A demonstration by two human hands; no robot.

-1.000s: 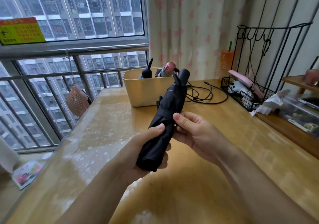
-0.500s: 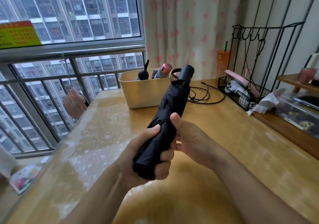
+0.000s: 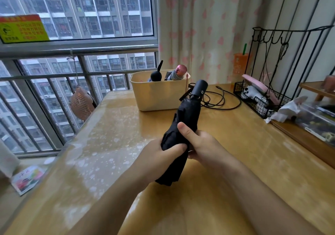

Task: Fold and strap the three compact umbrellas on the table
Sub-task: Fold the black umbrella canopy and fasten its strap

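Observation:
A black compact umbrella (image 3: 188, 113) is held above the wooden table (image 3: 235, 162), handle pointing up and away, canopy folded loosely around the shaft. My left hand (image 3: 159, 155) grips its lower part, thumb laid across the fabric. My right hand (image 3: 201, 144) holds it from the right, thumb pressed on the canopy. Two more umbrellas stand in a beige bin (image 3: 159, 97) at the back: one with a black handle (image 3: 156, 74), one with a pink handle (image 3: 179, 72).
A black cable (image 3: 221, 100) lies coiled right of the bin. A black wire rack (image 3: 261, 98) with pink and white items stands at the right, beside crumpled tissue (image 3: 288, 109) and a clear box. The window railing and a small fan (image 3: 80, 104) are on the left.
The umbrella has tilted more upright. My left hand has slid up from the canopy's end toward its middle, leaving the lower end free, and both hands have closed together around it.

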